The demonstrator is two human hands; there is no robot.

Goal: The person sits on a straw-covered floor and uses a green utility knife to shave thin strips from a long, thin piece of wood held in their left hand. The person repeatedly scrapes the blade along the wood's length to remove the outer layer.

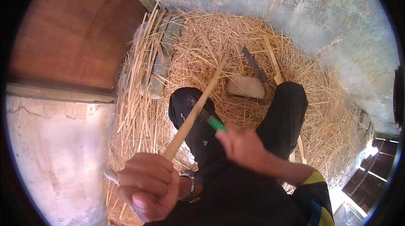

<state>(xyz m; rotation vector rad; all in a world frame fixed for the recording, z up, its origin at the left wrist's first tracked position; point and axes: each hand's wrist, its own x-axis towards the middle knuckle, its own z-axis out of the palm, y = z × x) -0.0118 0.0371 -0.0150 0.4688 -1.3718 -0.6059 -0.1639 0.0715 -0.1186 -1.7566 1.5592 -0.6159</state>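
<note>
The left hand [147, 182] is closed around a wooden strip [196, 108], hiding its lower end; the strip slants up over one dark-clad knee [180, 101]. The right hand [242, 146] grasps a green-handled tool [217, 124] beside it, whose blurred far end may be a blade.

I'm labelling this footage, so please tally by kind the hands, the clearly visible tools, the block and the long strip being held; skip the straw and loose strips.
Hands: 2 (left hand, right hand)
Long-bladed knife: 1
Green-handled tool: 1, blurred, in the right hand
Pale block: 1
Wood or bamboo strip: 1, in the left hand
Total: 6
</note>
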